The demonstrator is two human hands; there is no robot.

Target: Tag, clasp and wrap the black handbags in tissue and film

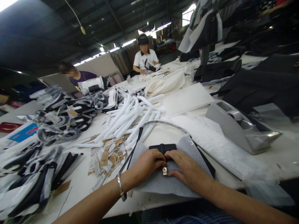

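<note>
A white bench [77, 183] in a dim workshop carries a grey felt bag [154, 180]. Both hands' fingers pinch its metal clasp [164, 170]: left hand [149, 161], right hand [187, 169].

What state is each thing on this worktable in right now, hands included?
Left hand: resting on the grey felt, fingertips at the metal clasp.
Right hand: flat on the felt, fingers at the clasp.
Metal clasp: lying on the felt between the hands.
Grey felt piece: spread flat.
Black strap: lying across the felt's top edge.
White tubes: loosely piled.
Paper tags: scattered.
</note>
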